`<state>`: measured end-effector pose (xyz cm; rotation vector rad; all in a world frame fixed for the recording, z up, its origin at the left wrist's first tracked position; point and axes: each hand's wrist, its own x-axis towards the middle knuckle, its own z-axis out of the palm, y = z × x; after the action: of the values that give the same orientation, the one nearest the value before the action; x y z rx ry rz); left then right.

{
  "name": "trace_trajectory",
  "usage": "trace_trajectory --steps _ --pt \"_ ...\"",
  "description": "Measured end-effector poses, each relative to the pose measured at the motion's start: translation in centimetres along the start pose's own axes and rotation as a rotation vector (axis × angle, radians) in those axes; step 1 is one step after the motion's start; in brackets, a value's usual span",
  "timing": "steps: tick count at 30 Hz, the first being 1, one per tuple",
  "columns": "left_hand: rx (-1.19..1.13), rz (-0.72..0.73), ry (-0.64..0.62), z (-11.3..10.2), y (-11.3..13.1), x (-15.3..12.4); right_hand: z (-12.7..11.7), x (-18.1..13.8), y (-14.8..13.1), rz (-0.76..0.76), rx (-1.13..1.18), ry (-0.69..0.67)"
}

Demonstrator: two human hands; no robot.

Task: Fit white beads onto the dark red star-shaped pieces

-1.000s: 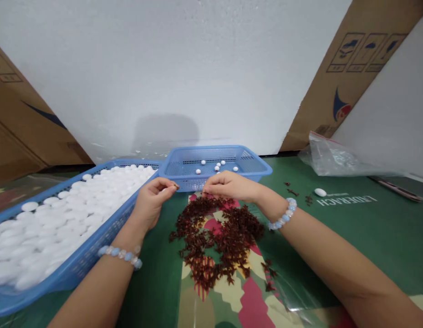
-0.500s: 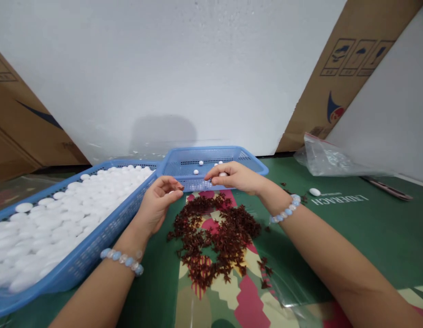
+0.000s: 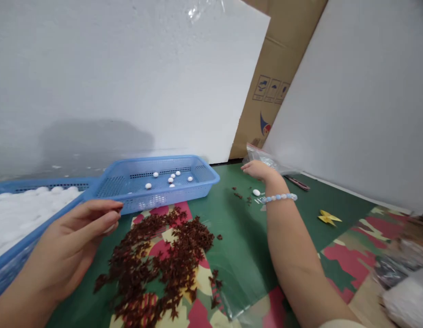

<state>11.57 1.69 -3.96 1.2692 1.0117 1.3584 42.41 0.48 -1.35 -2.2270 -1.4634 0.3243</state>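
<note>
My left hand (image 3: pixel 79 239) is closed in a pinch by the front wall of the blue basket (image 3: pixel 163 200). Between thumb and fingertips sits a small dark brown piece (image 3: pixel 118 209); a pale bit shows under the thumb, too hidden to name. Below and right of it spreads a pile of dark brown star-shaped pieces (image 3: pixel 170 255). My right hand (image 3: pixel 261 170) is stretched away to the right, fingers extended, close to the clear plastic bag (image 3: pixel 266 157). Nothing shows in its fingers. One white egg-shaped piece (image 3: pixel 256 192) lies just below that hand.
Several small white egg shapes (image 3: pixel 148 186) lie in the blue basket. A second blue basket (image 3: pixel 30 237) at left is full of white eggs (image 3: pixel 13 214). Beyond the bag lies a cutter knife (image 3: pixel 298 183). A yellow star-shaped piece (image 3: pixel 329 217) rests at right. Cardboard and white panels stand behind.
My right hand has moved from above the basket to the right, near the plastic bag. My left hand keeps its pinch. The view has turned right, showing the yellow piece.
</note>
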Motion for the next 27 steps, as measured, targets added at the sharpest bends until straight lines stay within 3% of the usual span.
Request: trace_trajectory --steps 3,7,10,13,15,18,22,27 --pt "0.035 0.026 0.013 0.4 0.1 -0.4 -0.1 0.1 0.8 0.068 0.068 0.047" --pt "0.078 -0.062 0.040 1.5 0.8 -1.1 -0.2 -0.7 -1.4 -0.046 0.240 0.055" --pt "0.040 -0.120 0.039 2.3 1.1 -1.5 0.3 -2.2 -4.7 -0.237 0.385 -0.020" --pt "0.017 -0.128 0.039 2.6 0.9 -1.8 2.0 -4.0 -8.2 -0.497 0.482 -0.244" --pt "0.019 -0.127 0.049 2.6 0.6 -1.9 3.5 -5.1 -10.0 -0.722 0.454 -0.389" --pt "0.007 -0.098 0.064 2.7 0.2 -2.1 5.8 -6.2 -11.7 -0.941 0.380 -0.454" --pt "0.024 -0.043 0.056 2.5 -0.3 -2.2 7.4 -6.3 -12.1 -0.939 0.404 -0.401" --pt "0.038 -0.053 -0.015 2.4 -0.5 -2.4 7.5 -5.9 -11.9 -0.910 0.426 -0.370"
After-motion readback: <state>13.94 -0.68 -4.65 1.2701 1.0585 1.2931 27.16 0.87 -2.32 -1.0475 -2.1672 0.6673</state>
